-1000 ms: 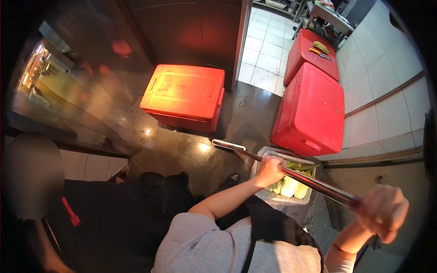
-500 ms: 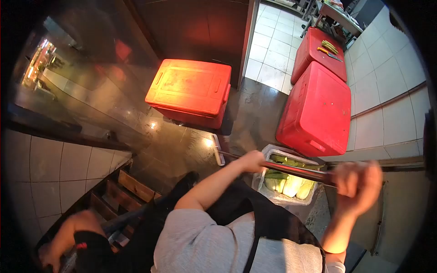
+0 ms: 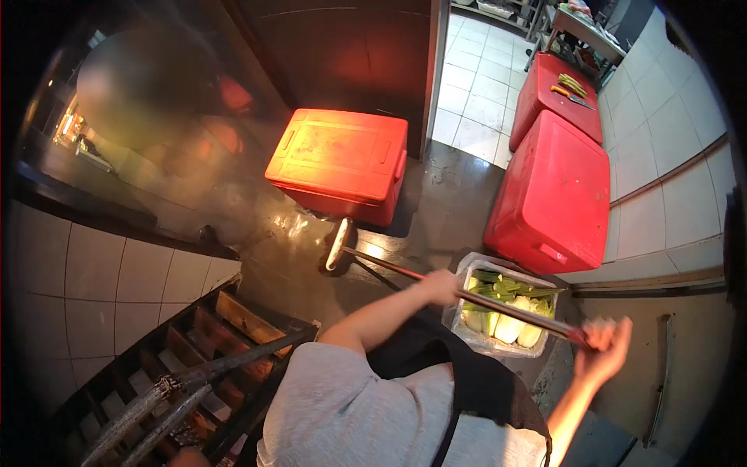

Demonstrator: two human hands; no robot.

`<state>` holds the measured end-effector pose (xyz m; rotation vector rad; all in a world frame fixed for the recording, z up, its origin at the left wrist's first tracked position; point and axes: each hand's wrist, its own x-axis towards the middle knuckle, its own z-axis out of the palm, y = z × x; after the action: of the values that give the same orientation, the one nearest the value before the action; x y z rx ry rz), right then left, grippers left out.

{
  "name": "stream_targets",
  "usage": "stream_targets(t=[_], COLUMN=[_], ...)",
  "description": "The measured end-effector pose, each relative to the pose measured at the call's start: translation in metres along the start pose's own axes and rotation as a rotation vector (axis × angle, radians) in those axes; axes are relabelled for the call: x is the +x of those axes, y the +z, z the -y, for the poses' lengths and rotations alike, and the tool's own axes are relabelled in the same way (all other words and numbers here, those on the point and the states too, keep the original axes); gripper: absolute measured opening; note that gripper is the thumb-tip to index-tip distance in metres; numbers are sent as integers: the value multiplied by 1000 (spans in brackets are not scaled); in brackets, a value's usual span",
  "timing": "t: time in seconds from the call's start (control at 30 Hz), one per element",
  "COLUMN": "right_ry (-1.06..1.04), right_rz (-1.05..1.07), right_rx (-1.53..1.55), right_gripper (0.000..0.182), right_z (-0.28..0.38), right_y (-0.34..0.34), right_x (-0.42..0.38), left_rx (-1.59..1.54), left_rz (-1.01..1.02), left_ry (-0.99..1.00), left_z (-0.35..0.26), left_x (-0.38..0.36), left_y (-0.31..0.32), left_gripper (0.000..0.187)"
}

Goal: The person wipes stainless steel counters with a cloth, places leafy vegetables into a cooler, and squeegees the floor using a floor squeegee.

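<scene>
Both of my hands are closed around the handle of a long-handled floor squeegee (image 3: 506, 308), held slantwise across my front. My left hand (image 3: 440, 288) grips it partway along the shaft. At the upper end, my right hand (image 3: 605, 339) wraps round the reddish grip, slightly blurred. The squeegee's pale narrow head (image 3: 338, 244) rests on the wet dark floor (image 3: 451, 187), just in front of a red lidded box (image 3: 338, 156). Beneath the handle stands a white plastic-lined crate (image 3: 461, 331) of long pale-green vegetables (image 3: 510, 327).
Two more red boxes line the right wall, one nearer (image 3: 552, 191) and one farther; on the farther one are a yellow-handled knife (image 3: 570, 95) and green vegetables (image 3: 573, 82). A dark slatted rack (image 3: 179, 342) and taped poles (image 3: 167, 387) stand lower left. A doorway shows white tiles (image 3: 475, 93).
The squeegee head has moved left and away from me, and both hands have shifted with the handle. Another person's dark-sleeved arm has left the lower left, uncovering the poles.
</scene>
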<state>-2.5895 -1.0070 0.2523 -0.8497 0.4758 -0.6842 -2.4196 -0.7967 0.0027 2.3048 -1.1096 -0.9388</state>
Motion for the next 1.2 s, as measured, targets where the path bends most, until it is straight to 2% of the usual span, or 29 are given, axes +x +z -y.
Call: stream_targets(t=[0.03,0.07,0.1,0.13,0.17,0.27,0.3,0.33,0.37,0.4,0.47,0.53,0.6,0.67,0.7,0.73,0.77,0.8,0.83,0.87,0.9,0.93,0.97,1.0,1.07,1.17,1.2], right_ry=[-79,-158,-196,-237,-294,-260,-330,-278,-234,-196,-164,-105,77,65,90,122,150,183,219,242,198,198,92,16,-44,-89,-93], right_rz=[-67,-136,-125,-113,-115,-242,-154,-80,-17,44,-128,-81,-119,239,269,305,291,283,280,164,145,207,246,352,411,380,457], right_rx=[-59,-123,-157,-189,-199,-203,-287,-232,-196,-155,-148,-153,-243,-280,-212,-146,-123,-100,-77,-214,-251,-167,-269,-309,-279,-252,-254], right_gripper=[46,45,43,41,37,40,42,44,43,43,43,44,42,37,34,31,31,31,30,28,29,32,35,37,36,36,36], right_z=[24,47,68,79,78,28,17,15,1,-16,-55,-102,-140,-197,-209,-219,-218,-209,-197,-165,-142,-119,-102,-92,-99,-133,-149], right_y=[-13,-21,-27,-32,-34,-35,-31,-41,-47,-52,-38,-51,-33,-47,-30,-15,-11,-6,4,23,29,37,43,54,84,128,145], right_x=[-8,-16,-22,-24,-23,-9,-13,-11,-13,-12,-20,-22,-30,-27,-33,-39,-40,-43,-45,-50,-52,-48,-44,-35,-22,1,6], left_rx=[-19,-51,-137,-154,-195,-227,-181,-143,-135,-146,-10,36,138,178,282,354,348,339,334,326,219,112,90,-18,-110,-148,-142], left_rz=[-48,-2,15,38,58,30,33,46,199,44,56,72,211,185,193,99,100,98,54,7,-27,-62,-135,-191,-271,-265,-238], left_ry=[137,162,270,273,282,278,294,261,177,142,66,-119,-359,-743,-702,-726,-668,-616,-483,-355,-328,-298,-201,-192,-140,-158,-157], left_z=[-22,-40,-56,-81,-85,-57,-44,-42,-20,-2,32,75,99,138,172,200,201,192,183,170,146,123,113,99,111,149,166], left_x=[-2,4,7,0,8,34,41,35,46,34,15,-2,-27,-42,-50,-59,-71,-87,-96,-101,-105,-102,-95,-89,-63,-50,-57], left_y=[9,22,30,22,35,74,85,72,82,83,75,70,42,33,39,45,33,13,4,-3,-13,-19,-14,-14,8,-20,-37], left_gripper=[29,30,29,25,25,24,25,24,25,25,25,25,32,34,35,36,37,39,32,26,25,23,21,19,15,18,19])
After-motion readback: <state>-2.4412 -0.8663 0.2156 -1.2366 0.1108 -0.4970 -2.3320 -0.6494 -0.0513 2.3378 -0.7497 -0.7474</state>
